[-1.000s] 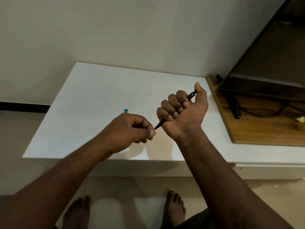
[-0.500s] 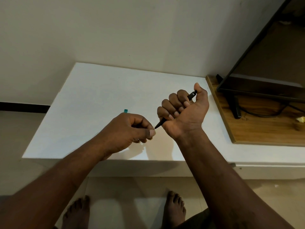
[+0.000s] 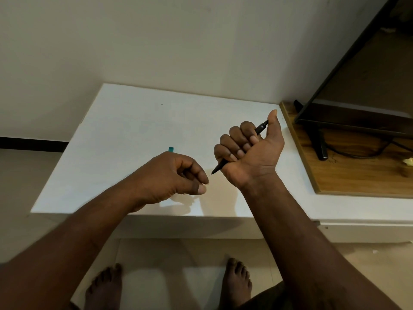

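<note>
While I watch through the head camera, a white table (image 3: 134, 130) stands against a pale wall (image 3: 156, 41), with a television (image 3: 357, 86) on a wooden board (image 3: 357, 175) to its right. My right hand (image 3: 250, 153) is fisted round the black pen (image 3: 261, 127) above the table's near edge. Its long axis runs diagonally, butt up-right by the thumb and thin tip down-left, where my left hand (image 3: 169, 175) pinches it between thumb and forefinger.
</note>
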`<state>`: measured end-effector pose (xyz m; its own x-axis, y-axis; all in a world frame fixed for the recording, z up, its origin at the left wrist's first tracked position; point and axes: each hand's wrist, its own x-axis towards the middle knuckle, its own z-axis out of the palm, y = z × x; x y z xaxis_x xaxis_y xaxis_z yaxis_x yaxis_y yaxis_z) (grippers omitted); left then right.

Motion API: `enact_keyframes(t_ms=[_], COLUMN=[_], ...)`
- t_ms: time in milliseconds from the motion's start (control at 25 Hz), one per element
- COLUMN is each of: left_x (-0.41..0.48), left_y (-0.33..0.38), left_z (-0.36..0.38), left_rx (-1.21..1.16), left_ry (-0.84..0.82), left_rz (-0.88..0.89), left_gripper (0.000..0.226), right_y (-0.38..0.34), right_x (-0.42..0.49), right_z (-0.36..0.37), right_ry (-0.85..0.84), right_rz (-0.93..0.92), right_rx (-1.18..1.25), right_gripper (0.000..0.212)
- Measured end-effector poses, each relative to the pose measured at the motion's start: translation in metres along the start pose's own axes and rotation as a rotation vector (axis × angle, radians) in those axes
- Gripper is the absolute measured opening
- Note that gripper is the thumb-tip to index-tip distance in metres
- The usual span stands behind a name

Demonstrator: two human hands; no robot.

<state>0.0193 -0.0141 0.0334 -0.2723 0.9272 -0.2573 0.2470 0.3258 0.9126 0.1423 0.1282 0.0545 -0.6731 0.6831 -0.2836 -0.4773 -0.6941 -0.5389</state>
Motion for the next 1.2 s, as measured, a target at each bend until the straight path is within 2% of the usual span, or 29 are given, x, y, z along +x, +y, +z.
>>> enact_keyframes(t_ms=[80,200,240,400,640,1200], left_x=[-0.0013,-0.0036,-0.0043,-0.0052,-0.0037,-0.0032], left_y=[-0.0001,-0.0008,-0.0002,0.0033,0.0035,0.0021], left_z=[0.0006,0.0018,0.0019,-0.0002,-0.0004,-0.0002], left_rx=[0.126,0.524,0.593,0.645,0.723,0.719], left_ry=[0.046,0.145,0.156,0.163,0.136,0.142], left_rz=[0.043,0.14,0.168,0.248,0.225,0.231], left_gripper=[0.013,0.033,0.039,0.056,0.06,0.065], right_y=[-0.0009,-0.0021,-0.0021,-0.0014,-0.0009,-0.001], right_x=[0.0,0.0001,0.0002,0.0007,0.0015,0.0035], right_z=[0.0002,0.0,0.0,0.0004,-0.0003,-0.0024], right_ry=[-0.001,-0.002,-0.002,0.008,0.003,-0.001], right_rz=[0.0,0.003,0.005,0.019,0.028,0.018], right_rx=[0.001,0.005,0.005,0.0,-0.004,-0.015], right_gripper=[0.067,0.067,0.068,0.068,0.067,0.058])
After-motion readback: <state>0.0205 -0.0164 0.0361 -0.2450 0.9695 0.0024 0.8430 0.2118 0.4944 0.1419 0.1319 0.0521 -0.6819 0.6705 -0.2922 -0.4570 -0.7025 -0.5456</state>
